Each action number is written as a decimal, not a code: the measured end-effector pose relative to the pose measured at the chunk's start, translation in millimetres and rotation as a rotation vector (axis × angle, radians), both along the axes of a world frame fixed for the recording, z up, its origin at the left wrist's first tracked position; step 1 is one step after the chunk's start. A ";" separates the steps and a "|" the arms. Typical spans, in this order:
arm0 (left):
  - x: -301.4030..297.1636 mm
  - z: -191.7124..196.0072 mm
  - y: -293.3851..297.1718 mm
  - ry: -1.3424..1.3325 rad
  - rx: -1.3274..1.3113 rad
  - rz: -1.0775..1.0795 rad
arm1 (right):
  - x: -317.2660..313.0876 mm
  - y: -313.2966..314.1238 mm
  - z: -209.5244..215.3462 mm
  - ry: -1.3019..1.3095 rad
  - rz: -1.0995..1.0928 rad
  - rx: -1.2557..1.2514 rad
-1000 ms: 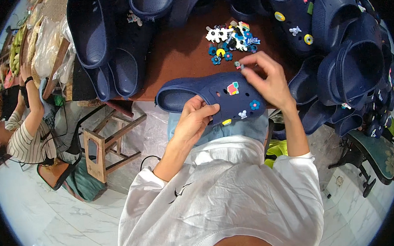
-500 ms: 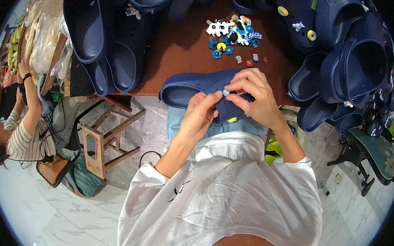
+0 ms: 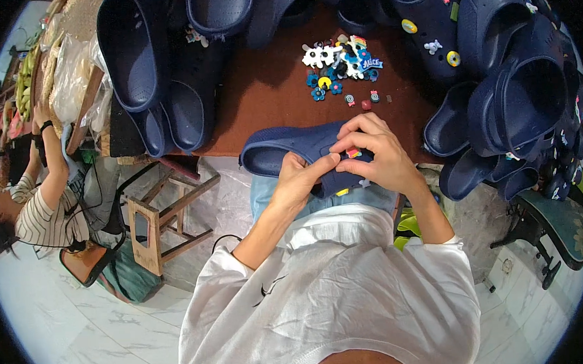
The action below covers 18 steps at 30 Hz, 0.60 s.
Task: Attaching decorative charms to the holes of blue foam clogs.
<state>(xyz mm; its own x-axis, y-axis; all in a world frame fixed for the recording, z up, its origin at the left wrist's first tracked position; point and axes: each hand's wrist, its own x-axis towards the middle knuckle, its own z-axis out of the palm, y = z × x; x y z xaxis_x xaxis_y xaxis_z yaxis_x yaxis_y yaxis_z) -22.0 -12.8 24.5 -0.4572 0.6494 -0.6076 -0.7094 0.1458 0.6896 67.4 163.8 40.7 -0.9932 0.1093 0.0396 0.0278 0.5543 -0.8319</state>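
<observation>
A navy clog (image 3: 269, 151) lies across my lap at the table's near edge, its open heel to the left. My left hand (image 3: 299, 181) grips it, with the thumb stretched along the upper. From the right, my right hand (image 3: 382, 155) bends its fingers over the toe part, thumb and fingertips pressed together close to the left thumb. Whatever is between those fingertips is hidden. A red and yellow charm (image 3: 354, 152) shows on the clog just under the right fingers, and a yellow charm (image 3: 343, 192) sits on its near side.
Beyond the clog, a pile of shoe charms (image 3: 341, 62) lies on the brown tabletop (image 3: 265, 83). Navy clogs (image 3: 130, 58) ring it left, back and right, some decorated. At left stand a wooden stool (image 3: 149, 234) and a person in a striped shirt (image 3: 50, 220); a chair (image 3: 561, 232) is at right.
The light blue charm that showed between my fingertips is now out of sight. Both hands and the clog appear slightly lower, and a red and yellow charm is more exposed.
</observation>
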 end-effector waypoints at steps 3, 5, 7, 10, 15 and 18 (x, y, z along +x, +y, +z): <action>8.4 -6.9 2.8 0.003 0.040 0.062 | 1.9 0.6 2.6 0.021 -0.060 -0.082; 14.4 -8.0 3.8 0.021 0.092 0.150 | 4.0 2.7 3.6 0.027 -0.117 -0.141; 13.6 -12.5 2.5 0.059 0.084 0.125 | 9.1 9.3 2.1 0.130 -0.240 -0.056; 14.7 -6.9 3.6 0.107 0.067 0.133 | 20.6 14.4 -6.9 0.078 -0.395 -0.142; 6.4 2.6 8.0 0.025 0.113 0.232 | 34.5 10.2 -22.8 0.118 -0.567 -0.291; -7.4 1.2 6.3 -0.134 0.038 0.180 | 40.6 2.5 -36.3 0.164 -0.690 -0.354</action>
<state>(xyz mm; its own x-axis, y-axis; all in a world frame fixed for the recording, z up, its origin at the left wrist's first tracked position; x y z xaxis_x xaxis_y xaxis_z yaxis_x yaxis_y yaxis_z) -29.4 -6.4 25.7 -0.4850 0.5883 -0.6471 -0.8071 -0.0162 0.5902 108.1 166.4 4.5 -0.6809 0.7319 0.0272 0.1305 0.1577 -0.9788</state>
